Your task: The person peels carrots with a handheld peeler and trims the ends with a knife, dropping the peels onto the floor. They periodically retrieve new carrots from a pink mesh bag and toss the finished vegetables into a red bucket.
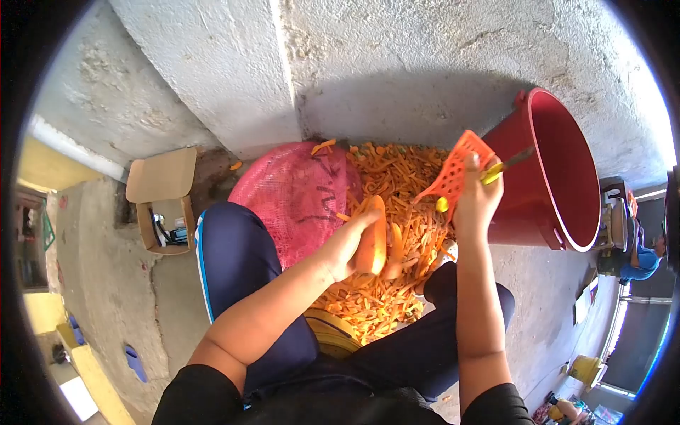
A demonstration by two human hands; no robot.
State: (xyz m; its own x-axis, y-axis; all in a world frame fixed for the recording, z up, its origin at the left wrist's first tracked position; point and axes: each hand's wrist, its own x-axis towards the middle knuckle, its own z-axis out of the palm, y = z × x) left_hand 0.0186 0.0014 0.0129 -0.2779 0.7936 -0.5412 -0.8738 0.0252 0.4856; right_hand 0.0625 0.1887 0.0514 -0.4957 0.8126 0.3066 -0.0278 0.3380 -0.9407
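Observation:
My left hand point(345, 248) is wrapped round a thick, peeled-looking orange carrot point(372, 241), held above a heap of orange peelings point(404, 166). On the right, my right hand point(480, 195) is raised over the heap's edge. Its fingers close on an orange perforated plastic piece point(457, 170) and a yellow-handled knife point(494, 172), whose dark blade points toward the red bucket. A small yellow part point(442, 205) shows by the lower edge of the plastic piece. How the two items sit in the palm is hidden.
A large red bucket point(506, 191) lies tilted at the right. Left of the peelings is a pink mesh sack point(290, 198). A rough wall point(397, 57) stands behind. An open cardboard box point(166, 219) holds small items. A person in blue point(643, 261) is at far right.

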